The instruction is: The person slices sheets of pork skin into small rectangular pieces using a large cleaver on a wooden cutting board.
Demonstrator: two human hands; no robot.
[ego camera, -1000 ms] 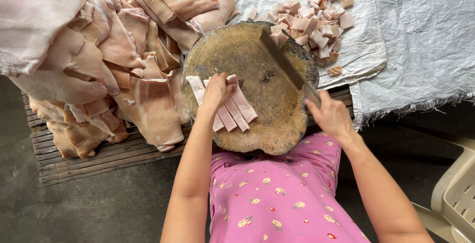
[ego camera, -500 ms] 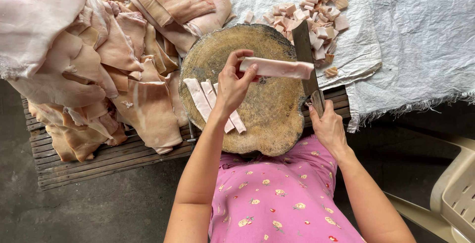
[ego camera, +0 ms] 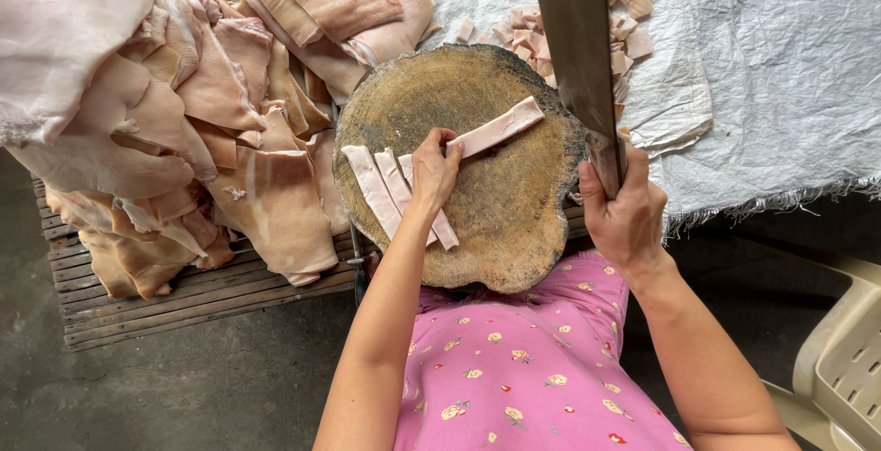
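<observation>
A round wooden chopping block [ego camera: 496,222] sits in front of me. My left hand [ego camera: 433,167] presses one end of a long pale strip of pork skin [ego camera: 500,127] laid across the block. Several more strips [ego camera: 376,189] lie beside and under that hand. My right hand [ego camera: 626,212] is shut on the handle of a cleaver [ego camera: 576,47], whose broad blade is raised high, close to the camera, above the block's right edge.
A big heap of pork skin sheets [ego camera: 184,93] lies on a slatted wooden pallet [ego camera: 184,295] to the left. Small cut pieces [ego camera: 532,33] rest on a white woven sack [ego camera: 771,84] beyond the block. A beige plastic chair [ego camera: 840,368] stands at the lower right.
My left hand has laid the lifted strip down across the block and now holds it there. My right hand has swung the cleaver up from the block's right side.
</observation>
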